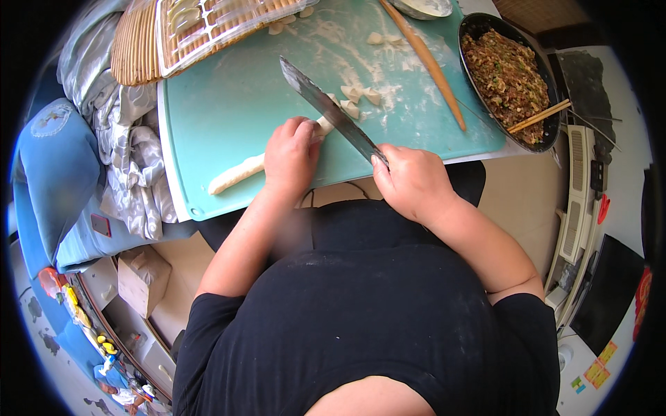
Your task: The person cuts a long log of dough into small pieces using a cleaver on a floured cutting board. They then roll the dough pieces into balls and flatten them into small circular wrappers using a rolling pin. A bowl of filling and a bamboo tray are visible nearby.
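A long roll of pale dough (237, 175) lies slantwise on the green cutting mat (215, 118). My left hand (291, 152) is closed over the roll near its right end, fingers curled around it. In my right hand (411, 177) is the handle of a kitchen knife (326, 105), held tight. Its broad blade points away to the upper left and crosses the roll's right end, just beside my left fingers. Whether the edge touches the dough is hidden by the blade. Several small cut dough pieces (352, 93) lie beyond the blade on floured mat.
A wooden rolling pin (433, 66) lies to the right. Beside it stands a black pan (466, 41) of minced filling (505, 76) with chopsticks (540, 116) across its rim. Far left is a reed tray (135, 45) carrying a clear plastic tray (165, 48); a bowl (424, 7) of flour sits at the back.
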Motion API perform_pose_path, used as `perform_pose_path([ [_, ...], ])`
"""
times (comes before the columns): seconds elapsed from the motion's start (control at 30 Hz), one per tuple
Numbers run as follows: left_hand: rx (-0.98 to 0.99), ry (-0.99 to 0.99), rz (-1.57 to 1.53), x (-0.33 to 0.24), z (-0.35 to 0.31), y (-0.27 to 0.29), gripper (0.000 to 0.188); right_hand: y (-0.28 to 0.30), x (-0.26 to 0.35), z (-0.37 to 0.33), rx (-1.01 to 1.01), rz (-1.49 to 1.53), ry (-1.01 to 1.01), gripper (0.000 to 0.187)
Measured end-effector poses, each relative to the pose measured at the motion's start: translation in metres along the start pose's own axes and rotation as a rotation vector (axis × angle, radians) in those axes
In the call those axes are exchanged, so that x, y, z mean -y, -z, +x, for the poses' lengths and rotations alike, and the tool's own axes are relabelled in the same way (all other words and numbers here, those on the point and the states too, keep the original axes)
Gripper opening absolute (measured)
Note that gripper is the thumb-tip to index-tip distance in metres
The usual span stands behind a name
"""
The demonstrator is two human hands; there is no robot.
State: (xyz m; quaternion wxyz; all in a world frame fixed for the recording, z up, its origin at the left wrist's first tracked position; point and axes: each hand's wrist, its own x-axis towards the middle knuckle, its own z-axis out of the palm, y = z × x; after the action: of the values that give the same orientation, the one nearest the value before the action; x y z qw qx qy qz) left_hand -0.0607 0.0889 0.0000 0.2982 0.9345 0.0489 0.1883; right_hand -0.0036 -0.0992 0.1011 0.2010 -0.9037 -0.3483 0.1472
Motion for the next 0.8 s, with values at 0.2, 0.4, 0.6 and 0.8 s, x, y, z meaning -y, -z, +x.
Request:
perform_pose_path([
  [0.2, 0.015, 0.007, 0.001, 0.001, 0.0, -0.001, 0.024, -0.003, 0.001, 0.008, 0.093, -0.017, -0.044, 0.021],
  [0.4, 0.084, 0.016, 0.005, 0.001, 0.001, 0.005, 0.023, -0.009, 0.005, 0.02, 0.158, -0.13, -0.039, 0.024],
  [0.6, 0.035, 0.082, 0.22, 0.055, 0.02, 0.029, 0.026, -0.013, 0.0, 0.011, 0.085, -0.089, -0.011, 0.022],
  [0.8, 0.192, 0.24, 0.533, 0.084, 0.041, 0.058, 0.042, -0.003, -0.003, -0.006, -0.1, 0.06, 0.046, 0.018],
])
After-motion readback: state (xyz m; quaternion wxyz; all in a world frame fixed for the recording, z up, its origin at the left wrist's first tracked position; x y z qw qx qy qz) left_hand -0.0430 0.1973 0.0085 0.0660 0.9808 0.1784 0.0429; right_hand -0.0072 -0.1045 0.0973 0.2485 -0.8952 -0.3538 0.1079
